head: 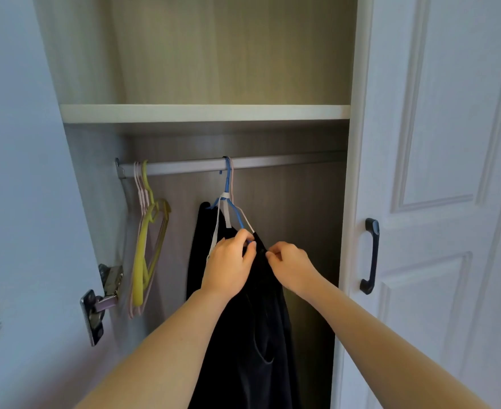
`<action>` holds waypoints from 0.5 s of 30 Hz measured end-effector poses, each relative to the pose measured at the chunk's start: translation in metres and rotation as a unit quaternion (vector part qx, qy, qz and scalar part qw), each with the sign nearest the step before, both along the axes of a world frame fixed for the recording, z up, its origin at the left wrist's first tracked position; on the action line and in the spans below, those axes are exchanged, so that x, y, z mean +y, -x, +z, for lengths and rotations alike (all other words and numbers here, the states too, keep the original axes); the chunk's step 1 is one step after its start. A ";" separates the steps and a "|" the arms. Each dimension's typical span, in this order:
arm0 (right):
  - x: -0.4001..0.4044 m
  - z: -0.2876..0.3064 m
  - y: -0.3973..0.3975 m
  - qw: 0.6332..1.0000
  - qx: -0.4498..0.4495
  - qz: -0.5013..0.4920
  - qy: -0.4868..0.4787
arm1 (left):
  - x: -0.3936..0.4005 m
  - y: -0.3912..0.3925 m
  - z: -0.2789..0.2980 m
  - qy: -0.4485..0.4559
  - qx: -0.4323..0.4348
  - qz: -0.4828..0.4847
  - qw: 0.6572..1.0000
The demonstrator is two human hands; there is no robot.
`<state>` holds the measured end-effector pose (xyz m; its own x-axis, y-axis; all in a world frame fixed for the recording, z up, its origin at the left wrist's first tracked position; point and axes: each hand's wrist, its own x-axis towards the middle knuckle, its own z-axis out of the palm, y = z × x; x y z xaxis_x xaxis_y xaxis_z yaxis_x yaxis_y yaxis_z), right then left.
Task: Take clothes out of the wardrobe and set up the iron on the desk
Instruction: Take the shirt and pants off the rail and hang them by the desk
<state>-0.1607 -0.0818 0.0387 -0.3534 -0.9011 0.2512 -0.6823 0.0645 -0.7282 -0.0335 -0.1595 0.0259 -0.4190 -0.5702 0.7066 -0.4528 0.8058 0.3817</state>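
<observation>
Dark garment [243, 335] hangs on a blue hanger [228, 184] from the wardrobe rail [287, 160] — both hands on it. Left hand [228, 264] pinches the hanger's arm, right hand [290, 267] pinches the fabric beside it.

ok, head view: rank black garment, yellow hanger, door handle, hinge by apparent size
1. black garment
2. yellow hanger
3-4. door handle and hinge look alike in extent; I won't rank them.
</observation>
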 end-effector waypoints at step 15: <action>-0.049 0.033 -0.002 0.987 -0.158 -0.024 -0.010 | -0.042 0.018 0.064 -0.455 0.257 -0.012 0.853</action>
<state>-0.1590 -0.1309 0.0720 -0.4538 -0.8850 0.1038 -0.4170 0.1080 -0.9025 -0.0510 -0.2011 0.0902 -0.2065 -0.9759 0.0702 -0.0259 0.0771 0.9967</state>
